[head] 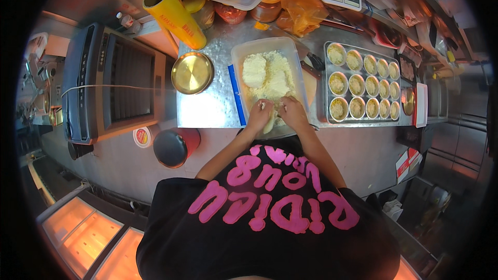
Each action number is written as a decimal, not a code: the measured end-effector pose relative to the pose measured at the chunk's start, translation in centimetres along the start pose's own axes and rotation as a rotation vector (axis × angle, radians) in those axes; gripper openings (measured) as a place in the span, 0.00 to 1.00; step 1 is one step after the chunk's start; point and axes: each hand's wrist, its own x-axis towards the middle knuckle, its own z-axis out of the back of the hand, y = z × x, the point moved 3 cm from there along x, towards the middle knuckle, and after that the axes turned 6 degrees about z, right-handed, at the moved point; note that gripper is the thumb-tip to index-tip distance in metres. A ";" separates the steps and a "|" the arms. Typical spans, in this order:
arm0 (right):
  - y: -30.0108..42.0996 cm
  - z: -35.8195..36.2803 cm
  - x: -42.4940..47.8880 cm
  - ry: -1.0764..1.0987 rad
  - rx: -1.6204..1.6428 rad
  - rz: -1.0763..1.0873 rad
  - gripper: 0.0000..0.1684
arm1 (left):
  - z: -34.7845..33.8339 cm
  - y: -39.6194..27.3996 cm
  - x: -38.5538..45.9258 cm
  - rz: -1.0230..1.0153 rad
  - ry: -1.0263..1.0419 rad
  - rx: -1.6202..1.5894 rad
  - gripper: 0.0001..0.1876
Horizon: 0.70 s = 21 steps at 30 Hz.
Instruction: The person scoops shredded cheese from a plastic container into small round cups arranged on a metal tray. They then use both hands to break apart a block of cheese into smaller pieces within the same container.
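A translucent plastic tub (238,55) stands before me at the counter's front edge. In it lie pale yellow crumbs (286,66) and a larger pale block (254,70) at the left. My left hand (260,113) is over the near end of the tub, its fingers curled on a bit of pale crumbly food (263,105). Beside it my right hand (293,112) has its fingertips bent inward over the crumbs. Whether they pinch anything is too small to tell. A pale elongated piece (268,125) shows just below my left fingers.
Right of the tub, a metal tray (327,81) holds several foil cups (337,83) with pale shreds. A knife (311,69) lies between them on a round board (310,92). Leftward are a round brass-coloured pan (192,73), a yellow roll (175,17) and a dark countertop appliance (113,81).
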 end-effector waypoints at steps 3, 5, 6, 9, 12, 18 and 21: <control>-0.5 0.4 0.3 -0.092 -0.063 -0.077 0.21 | 0.0 0.1 0.0 -0.057 -0.122 -0.028 0.13; -0.2 0.3 1.3 -0.139 -0.089 -0.150 0.29 | 0.2 -0.8 0.0 -0.206 -0.172 0.137 0.13; 0.0 0.2 1.8 -0.163 -0.102 -0.188 0.32 | 0.2 -1.7 -0.3 -0.279 -0.196 0.221 0.13; -0.7 -1.0 3.9 0.016 -0.137 -0.322 0.41 | 0.1 -5.4 -0.9 -0.447 -0.321 0.561 0.14; -2.2 -1.6 4.4 0.011 -0.156 -0.321 0.41 | -0.1 -7.6 -1.3 -0.493 -0.307 0.648 0.17; -1.2 0.2 3.6 -0.024 0.089 -0.203 0.37 | -0.4 -5.4 0.5 -0.278 -0.314 0.138 0.27; 2.3 2.7 2.2 0.049 0.265 -0.027 0.38 | -0.5 -7.3 0.1 0.004 -0.163 -0.239 0.31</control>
